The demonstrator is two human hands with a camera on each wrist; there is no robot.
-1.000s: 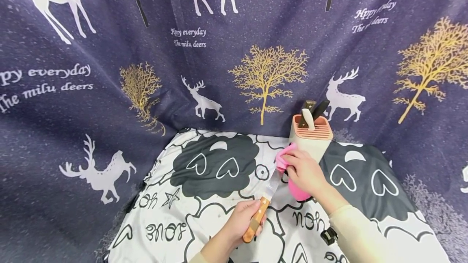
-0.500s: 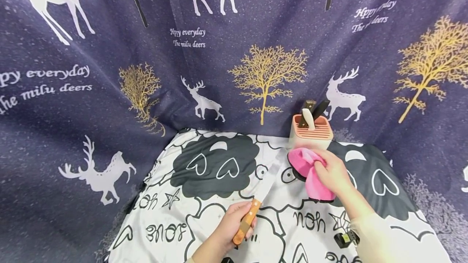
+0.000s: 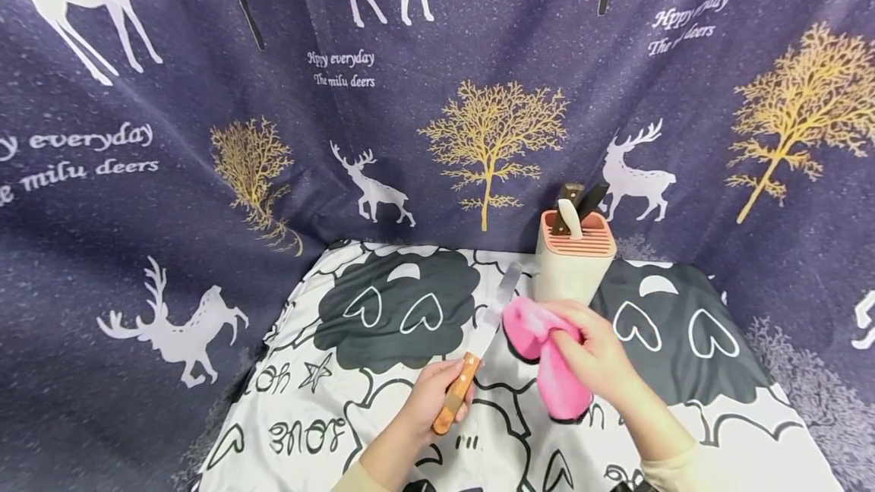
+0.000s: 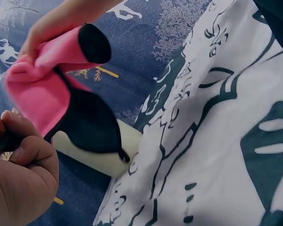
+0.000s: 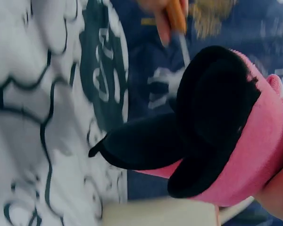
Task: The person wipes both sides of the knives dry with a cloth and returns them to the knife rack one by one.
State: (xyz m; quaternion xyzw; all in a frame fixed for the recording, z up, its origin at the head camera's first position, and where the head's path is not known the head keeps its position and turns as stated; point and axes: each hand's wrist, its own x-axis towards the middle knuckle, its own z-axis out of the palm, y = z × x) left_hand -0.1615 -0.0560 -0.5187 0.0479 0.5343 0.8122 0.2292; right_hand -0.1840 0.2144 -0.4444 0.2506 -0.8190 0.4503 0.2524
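My left hand (image 3: 432, 395) grips the wooden handle (image 3: 456, 395) of a long, flat-bladed knife, its blade (image 3: 487, 325) slanting up and away to the right. In my right hand (image 3: 595, 348) is a bunched pink cloth (image 3: 563, 382), its left fold right beside the blade in the head view. The right wrist view shows the black underside of the cloth (image 5: 146, 141) hanging in loose folds, with the knife handle (image 5: 176, 16) beyond it. Curled left fingers (image 4: 37, 153) show around the handle's dark end in the left wrist view.
A cream knife block (image 3: 569, 275) with a pink slotted top stands behind the right hand, with several handles (image 3: 570, 215) sticking out. Black-and-white printed fabric (image 3: 307, 401) covers the surface. A dark blue deer-print curtain (image 3: 383, 112) hangs at the back.
The right hand with the cloth moved from the blade's far end out to the right, then back left and nearer beside the blade. The left hand shifted slightly left with the knife.
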